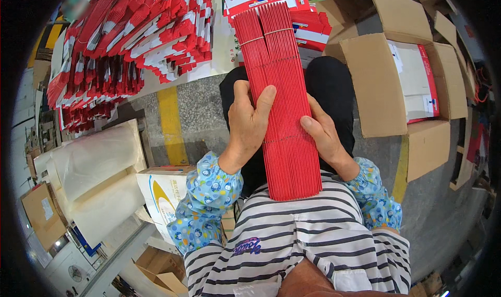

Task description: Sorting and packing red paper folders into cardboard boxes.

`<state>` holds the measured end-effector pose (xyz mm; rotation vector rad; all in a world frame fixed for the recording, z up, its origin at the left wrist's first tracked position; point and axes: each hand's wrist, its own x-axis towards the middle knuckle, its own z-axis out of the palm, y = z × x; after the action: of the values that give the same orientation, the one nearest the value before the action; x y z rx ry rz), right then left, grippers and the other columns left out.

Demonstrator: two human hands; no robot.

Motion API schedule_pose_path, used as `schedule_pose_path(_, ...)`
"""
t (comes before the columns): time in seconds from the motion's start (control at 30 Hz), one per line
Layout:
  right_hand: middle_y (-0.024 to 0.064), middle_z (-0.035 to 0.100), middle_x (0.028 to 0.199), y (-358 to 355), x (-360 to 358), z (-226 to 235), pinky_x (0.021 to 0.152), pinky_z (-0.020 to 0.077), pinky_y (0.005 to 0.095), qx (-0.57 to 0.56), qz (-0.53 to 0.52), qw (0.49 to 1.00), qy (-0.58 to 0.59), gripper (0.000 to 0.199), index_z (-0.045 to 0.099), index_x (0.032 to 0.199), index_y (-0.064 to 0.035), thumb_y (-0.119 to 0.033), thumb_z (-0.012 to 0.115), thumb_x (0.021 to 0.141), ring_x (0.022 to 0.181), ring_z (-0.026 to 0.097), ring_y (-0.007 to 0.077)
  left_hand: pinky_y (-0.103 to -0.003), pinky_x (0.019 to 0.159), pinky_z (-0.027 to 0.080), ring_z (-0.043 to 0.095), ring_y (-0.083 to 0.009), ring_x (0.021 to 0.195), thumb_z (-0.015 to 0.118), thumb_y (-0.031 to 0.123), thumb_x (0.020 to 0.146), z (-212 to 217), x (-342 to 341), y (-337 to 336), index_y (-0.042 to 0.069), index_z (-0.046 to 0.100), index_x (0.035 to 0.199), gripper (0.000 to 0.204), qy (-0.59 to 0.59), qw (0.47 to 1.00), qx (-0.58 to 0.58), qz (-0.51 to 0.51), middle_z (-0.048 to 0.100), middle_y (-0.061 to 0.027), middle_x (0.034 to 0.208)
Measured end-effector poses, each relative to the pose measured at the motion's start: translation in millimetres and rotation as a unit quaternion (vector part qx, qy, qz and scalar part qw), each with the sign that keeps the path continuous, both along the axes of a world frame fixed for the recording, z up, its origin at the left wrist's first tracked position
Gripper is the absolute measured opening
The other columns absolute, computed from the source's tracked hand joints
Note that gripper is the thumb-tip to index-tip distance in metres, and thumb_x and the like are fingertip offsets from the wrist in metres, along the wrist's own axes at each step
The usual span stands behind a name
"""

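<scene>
A long bundle of red folded card sleeves (287, 125), stacked with their edges facing up, lies lengthwise over my lap. Its near end rests against the striped shirt. At the far end the bundle parts into two, and thin bands (277, 32) run across both halves. My left hand (247, 120) is closed round the left side, thumb on top. On the right side my right hand (327, 132) grips it too, with its thumb pressed on the upper face. The fingers underneath are partly hidden.
Heaped red and white sleeve bundles (167, 31) fill the table at far left. More printed red-and-white pieces (313, 28) are stacked beyond my knees. An open carton (373, 83) to the right holds white and red flat pieces (416, 83). A white box (159, 195) stands by my left elbow.
</scene>
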<state>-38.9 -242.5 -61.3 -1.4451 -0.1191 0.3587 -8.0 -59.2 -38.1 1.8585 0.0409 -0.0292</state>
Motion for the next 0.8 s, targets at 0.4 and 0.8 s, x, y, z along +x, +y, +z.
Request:
schedule_pose_path(0.4,0.0200,0.045,0.142,-8,11,1,0.109,0.0353,0.0379,-0.040,0.000,0.999,0.013,0.068,0.031,0.148,0.0001,-0.038,0.052,0.096,0.129,0.046,0.0272,-0.039,0.082,0.051,0.066,-0.0290,0.094,0.062,0.039,0.092,-16,79,6,-0.003,0.048,0.112,0.048,0.033,0.997,-0.043,-0.050,0.067,-0.0201,0.102)
schedule_pose_path(0.8,0.0202,0.055,0.117,-4,133,-17,0.089,0.0504,0.0350,-0.094,-0.094,0.990,-0.036,0.071,0.039,0.135,0.0057,-0.036,0.069,0.086,0.105,0.060,0.0245,-0.039,0.078,0.051,0.066,-0.0313,0.093,0.072,0.049,0.080,-40,172,-1,-0.004,0.052,0.108,0.064,0.041,0.995,0.089,0.025,0.065,-0.0228,0.101)
